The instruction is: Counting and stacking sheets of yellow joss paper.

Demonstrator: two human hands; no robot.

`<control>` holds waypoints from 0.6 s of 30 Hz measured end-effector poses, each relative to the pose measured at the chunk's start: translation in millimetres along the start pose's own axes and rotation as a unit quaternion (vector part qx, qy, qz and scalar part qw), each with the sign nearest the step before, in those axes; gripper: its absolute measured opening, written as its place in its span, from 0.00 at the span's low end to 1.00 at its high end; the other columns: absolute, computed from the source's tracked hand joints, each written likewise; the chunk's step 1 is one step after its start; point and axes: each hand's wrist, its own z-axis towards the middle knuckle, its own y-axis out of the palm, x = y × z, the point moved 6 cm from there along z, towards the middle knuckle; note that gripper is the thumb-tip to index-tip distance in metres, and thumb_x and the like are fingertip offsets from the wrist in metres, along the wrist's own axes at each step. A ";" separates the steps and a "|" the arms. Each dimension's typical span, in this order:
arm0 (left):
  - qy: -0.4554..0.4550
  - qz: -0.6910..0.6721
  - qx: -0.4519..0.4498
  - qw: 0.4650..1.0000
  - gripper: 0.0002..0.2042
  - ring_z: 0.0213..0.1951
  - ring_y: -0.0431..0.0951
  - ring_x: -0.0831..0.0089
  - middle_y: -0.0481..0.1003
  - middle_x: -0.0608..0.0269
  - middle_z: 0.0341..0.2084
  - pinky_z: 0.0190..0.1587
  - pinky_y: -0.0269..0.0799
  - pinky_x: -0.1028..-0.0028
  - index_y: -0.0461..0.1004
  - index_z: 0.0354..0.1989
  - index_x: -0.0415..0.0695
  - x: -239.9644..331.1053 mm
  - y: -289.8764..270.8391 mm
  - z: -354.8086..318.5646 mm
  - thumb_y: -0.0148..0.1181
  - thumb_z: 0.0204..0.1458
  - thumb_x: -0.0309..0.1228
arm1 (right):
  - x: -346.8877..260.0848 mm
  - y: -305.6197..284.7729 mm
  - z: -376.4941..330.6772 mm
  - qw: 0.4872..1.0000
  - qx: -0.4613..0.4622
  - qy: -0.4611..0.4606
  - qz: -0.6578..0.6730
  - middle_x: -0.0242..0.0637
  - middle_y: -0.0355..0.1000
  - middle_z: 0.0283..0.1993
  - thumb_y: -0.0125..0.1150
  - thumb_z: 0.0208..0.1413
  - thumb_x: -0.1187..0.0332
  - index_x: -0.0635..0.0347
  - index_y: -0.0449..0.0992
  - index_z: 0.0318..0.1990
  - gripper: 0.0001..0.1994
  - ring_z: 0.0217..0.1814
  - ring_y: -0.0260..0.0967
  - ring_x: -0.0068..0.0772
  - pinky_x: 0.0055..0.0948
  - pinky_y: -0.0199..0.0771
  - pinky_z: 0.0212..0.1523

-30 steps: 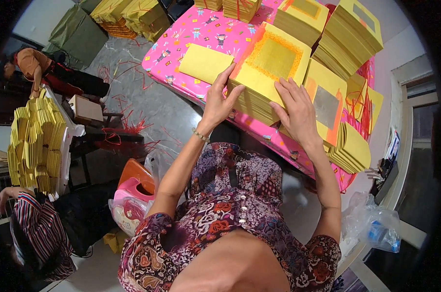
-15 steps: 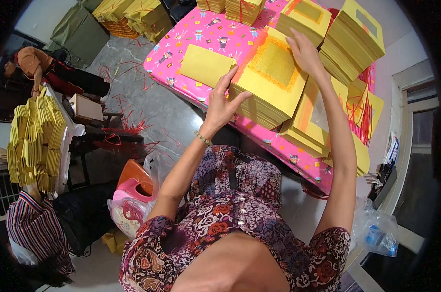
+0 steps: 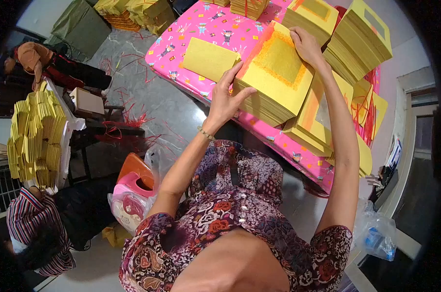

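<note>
A tall stack of yellow paper sheets (image 3: 252, 80) stands on the pink table; its top sheet bears an orange-bordered gold square. My left hand (image 3: 227, 100) is at the near left corner of this stack, its fingers along the left side and its thumb on the near side. My right hand (image 3: 305, 46) grips the far right edge, fingers bent over it and their tips partly hidden. The stack is held between both hands. Left of it lies a flat yellow sheet or thin bundle (image 3: 208, 58), close to my left fingertips.
More yellow stacks stand right of and behind mine, one tall stack (image 3: 359, 46) leaning. Red ties (image 3: 364, 114) hang at the table's right end. The pink patterned tablecloth (image 3: 181, 53) covers the table. At left, two people are beside another table piled with yellow bundles (image 3: 38, 136).
My right fingers have bent more closely around the stack's far right edge. My left hand keeps its place at the corner. The striped-sleeved person's head has moved.
</note>
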 end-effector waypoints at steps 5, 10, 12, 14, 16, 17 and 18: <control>0.017 0.018 0.001 1.000 0.34 0.54 0.76 0.66 0.74 0.54 0.55 0.55 0.73 0.67 0.66 0.65 0.44 -0.2 -0.1 0.8 0.72 0.48 0.33 | 0.7 -0.1 -0.4 1.000 -0.007 0.009 0.003 0.47 0.75 0.52 0.45 0.67 0.57 0.62 0.73 0.52 0.19 0.55 0.71 0.51 0.45 0.69 0.55; 0.022 0.020 -0.006 1.000 0.35 0.52 0.76 0.71 0.75 0.57 0.55 0.54 0.74 0.69 0.65 0.66 0.44 -3.6 2.5 2.6 0.72 0.49 0.31 | -22.3 -24.6 -17.2 0.981 0.157 -0.104 -0.048 0.47 0.75 0.46 0.51 0.65 0.61 0.60 0.74 0.51 0.15 0.50 0.73 0.50 0.42 0.71 0.51; 0.031 0.008 -0.003 0.999 0.35 0.55 0.74 0.70 0.73 0.57 0.56 0.57 0.72 0.69 0.64 0.66 0.43 -6.6 0.9 1.8 0.72 0.49 0.30 | -46.3 -34.3 -35.5 0.986 0.132 -0.099 -0.026 0.46 0.74 0.45 0.53 0.64 0.61 0.60 0.75 0.50 0.14 0.48 0.74 0.48 0.41 0.72 0.50; 0.025 -0.006 -0.004 1.000 0.35 0.56 0.74 0.70 0.72 0.56 0.57 0.58 0.71 0.69 0.64 0.67 0.43 -3.8 0.8 1.9 0.72 0.49 0.30 | -69.8 -47.4 -62.7 0.990 0.108 -0.092 -0.011 0.45 0.74 0.44 0.54 0.64 0.61 0.60 0.75 0.49 0.13 0.47 0.74 0.46 0.40 0.73 0.49; 0.018 -0.018 -0.004 1.000 0.35 0.57 0.73 0.70 0.71 0.56 0.58 0.59 0.70 0.69 0.63 0.67 0.43 -4.9 -0.2 1.1 0.72 0.49 0.30 | -85.2 -41.8 -90.2 0.998 -0.006 -0.053 0.046 0.43 0.73 0.45 0.57 0.62 0.60 0.59 0.76 0.47 0.13 0.45 0.75 0.44 0.39 0.73 0.47; 0.028 -0.004 -0.006 1.000 0.35 0.57 0.73 0.70 0.71 0.56 0.58 0.59 0.71 0.68 0.63 0.67 0.43 -5.4 -0.4 1.4 0.72 0.49 0.31 | -95.1 -42.7 -105.2 0.997 -0.008 -0.054 0.045 0.43 0.73 0.45 0.57 0.62 0.60 0.59 0.76 0.47 0.13 0.45 0.75 0.44 0.39 0.73 0.47; 0.036 0.012 -0.006 0.999 0.35 0.57 0.73 0.69 0.71 0.56 0.58 0.59 0.71 0.68 0.63 0.67 0.43 -6.0 -2.5 0.4 0.72 0.49 0.31 | -107.9 -39.8 -119.2 0.996 -0.027 -0.071 0.050 0.42 0.73 0.44 0.60 0.60 0.60 0.59 0.76 0.45 0.13 0.45 0.74 0.43 0.38 0.73 0.46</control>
